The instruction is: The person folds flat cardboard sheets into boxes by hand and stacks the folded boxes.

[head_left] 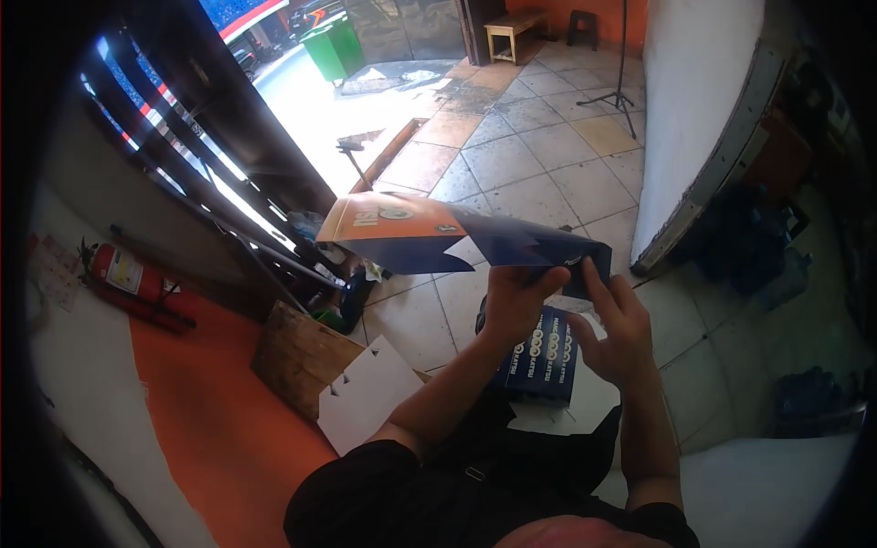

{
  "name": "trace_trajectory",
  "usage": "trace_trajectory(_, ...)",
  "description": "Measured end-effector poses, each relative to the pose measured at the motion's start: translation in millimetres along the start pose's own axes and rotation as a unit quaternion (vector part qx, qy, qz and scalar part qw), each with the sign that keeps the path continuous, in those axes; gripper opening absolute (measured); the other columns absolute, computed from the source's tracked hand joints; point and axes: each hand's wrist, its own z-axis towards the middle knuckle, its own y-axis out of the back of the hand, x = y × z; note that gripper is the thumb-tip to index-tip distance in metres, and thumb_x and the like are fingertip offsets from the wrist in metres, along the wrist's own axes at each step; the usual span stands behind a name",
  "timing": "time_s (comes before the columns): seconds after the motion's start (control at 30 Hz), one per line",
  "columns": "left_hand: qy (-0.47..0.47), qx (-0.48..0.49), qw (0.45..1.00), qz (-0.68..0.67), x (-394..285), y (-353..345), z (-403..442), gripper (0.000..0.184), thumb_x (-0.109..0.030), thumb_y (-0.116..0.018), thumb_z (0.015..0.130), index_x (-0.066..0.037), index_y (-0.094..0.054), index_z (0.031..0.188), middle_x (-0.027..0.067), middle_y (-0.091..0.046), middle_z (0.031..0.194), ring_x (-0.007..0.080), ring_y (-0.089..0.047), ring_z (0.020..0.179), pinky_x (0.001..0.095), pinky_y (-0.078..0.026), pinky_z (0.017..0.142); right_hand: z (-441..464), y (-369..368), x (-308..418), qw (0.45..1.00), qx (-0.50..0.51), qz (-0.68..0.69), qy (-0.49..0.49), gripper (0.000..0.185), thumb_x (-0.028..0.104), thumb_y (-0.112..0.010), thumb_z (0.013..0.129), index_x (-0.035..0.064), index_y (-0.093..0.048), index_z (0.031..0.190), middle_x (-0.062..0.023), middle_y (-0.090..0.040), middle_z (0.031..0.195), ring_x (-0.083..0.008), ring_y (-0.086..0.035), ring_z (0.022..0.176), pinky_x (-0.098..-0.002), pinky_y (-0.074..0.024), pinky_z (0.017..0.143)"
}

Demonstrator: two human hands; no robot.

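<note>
A partly folded cardboard box blank [402,228], orange at its left end and dark blue along the rest, is held up in front of me. My left hand [519,297] grips its near edge, thumb pointing right. My right hand [619,329] is at the blank's right end, its fingers bent over a dark blue flap. Below both hands lies a dark blue printed carton [548,365] with "KATSU" lettering, partly hidden by my hands. A white cardboard sheet [365,393] with small cuts lies left of my left forearm.
A wooden board [301,352] is beside the orange wall at left, near a red fire extinguisher [137,279]. Tiled floor [507,151] runs toward a green bin [333,50], a wooden bench [516,27] and a tripod stand [619,96]. Blue water jugs [763,251] stand at right.
</note>
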Motion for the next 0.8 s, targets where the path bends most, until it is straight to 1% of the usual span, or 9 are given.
trace_trajectory(0.2,0.063,-0.017,0.987,-0.144,5,-20,-16,0.019,-0.006,-0.070,0.091,0.001,-0.065,0.108,0.0067,-0.070,0.101,0.0121,-0.065,0.091,0.0260,-0.053,0.081,-9,-22,-3,0.978,-0.061,0.148,-0.136,0.060,0.006,-0.074,0.082,-0.0008,-0.051,0.138,-0.0111,-0.063,0.079,-0.0146,-0.060,0.060,-0.0272,-0.0484,0.057)
trace_trajectory(0.37,0.095,0.099,0.973,0.184,6,4,-8,0.035,0.001,-0.064,0.091,0.002,-0.055,0.125,0.0088,-0.067,0.109,0.0151,-0.065,0.101,0.0296,-0.054,0.086,-28,-8,-18,0.939,0.059,0.257,-0.220,0.053,-0.001,-0.068,0.087,-0.0016,-0.048,0.135,-0.0074,-0.067,0.075,-0.0113,-0.067,0.067,-0.0231,-0.0506,0.058)
trace_trajectory(0.43,0.097,0.122,0.982,0.106,7,10,-6,0.034,-0.001,-0.064,0.092,0.002,-0.055,0.125,0.0078,-0.068,0.107,0.0134,-0.065,0.098,0.0284,-0.052,0.085,-23,2,-32,0.920,0.113,0.270,-0.260,0.053,0.017,-0.067,0.092,-0.0022,-0.045,0.136,-0.0107,-0.068,0.095,-0.0170,-0.069,0.087,-0.0302,-0.0539,0.073)
trace_trajectory(0.5,0.111,0.310,0.909,0.254,-2,15,-4,0.035,-0.006,-0.063,0.094,0.002,-0.053,0.127,0.0081,-0.068,0.106,0.0137,-0.065,0.097,0.0289,-0.052,0.085,-19,3,-38,0.927,-0.090,0.324,-0.167,0.059,0.039,-0.056,0.096,-0.0031,-0.044,0.136,-0.0151,-0.055,0.124,-0.0232,-0.057,0.114,-0.0365,-0.0461,0.093)
trace_trajectory(0.57,0.096,0.335,0.898,0.269,-12,5,-1,0.033,-0.012,-0.060,0.097,0.003,-0.050,0.125,0.0119,-0.069,0.102,0.0170,-0.064,0.091,0.0333,-0.052,0.083,-30,8,-54,0.906,-0.147,0.365,-0.158,0.068,0.053,-0.040,0.101,-0.0030,-0.041,0.140,-0.0157,-0.038,0.148,-0.0255,-0.043,0.133,-0.0403,-0.0358,0.108)
trace_trajectory(0.6,0.108,0.377,0.878,0.274,-15,4,4,0.030,-0.013,-0.059,0.097,0.002,-0.051,0.122,0.0132,-0.068,0.100,0.0196,-0.064,0.090,0.0345,-0.051,0.082,-31,12,-49,0.858,-0.160,0.449,-0.191,0.061,0.050,-0.059,0.094,-0.0036,-0.051,0.122,-0.0205,-0.043,0.147,-0.0315,-0.040,0.139,-0.0415,-0.0326,0.111)
trace_trajectory(0.63,0.119,0.418,0.856,0.280,-18,4,9,0.028,-0.013,-0.057,0.097,0.002,-0.051,0.120,0.0145,-0.067,0.098,0.0223,-0.064,0.089,0.0356,-0.051,0.082,-26,19,-41,0.859,-0.159,0.448,-0.188,0.061,0.050,-0.059,0.094,-0.0036,-0.051,0.122,-0.0205,-0.043,0.147,-0.0315,-0.040,0.139,-0.0415,-0.0326,0.111)
trace_trajectory(0.73,0.114,0.487,0.798,0.337,-24,4,17,0.026,-0.013,-0.058,0.095,0.002,-0.051,0.116,0.0163,-0.064,0.094,0.0268,-0.064,0.087,0.0374,-0.050,0.081,-9,41,-24,0.932,0.017,0.337,-0.132,0.033,0.003,-0.078,0.078,0.0053,-0.045,0.082,-0.0218,-0.053,0.137,-0.0338,-0.041,0.139,-0.0406,-0.0397,0.105)
trace_trajectory(0.8,0.098,0.488,0.792,0.354,-23,3,17,0.029,-0.010,-0.059,0.094,0.002,-0.051,0.119,0.0160,-0.065,0.097,0.0260,-0.065,0.090,0.0373,-0.052,0.081,-7,45,-16,0.974,0.076,0.199,-0.072,0.025,-0.002,-0.074,0.077,0.0019,-0.053,0.090,-0.0224,-0.054,0.134,-0.0349,-0.055,0.124,-0.0368,-0.0504,0.090)
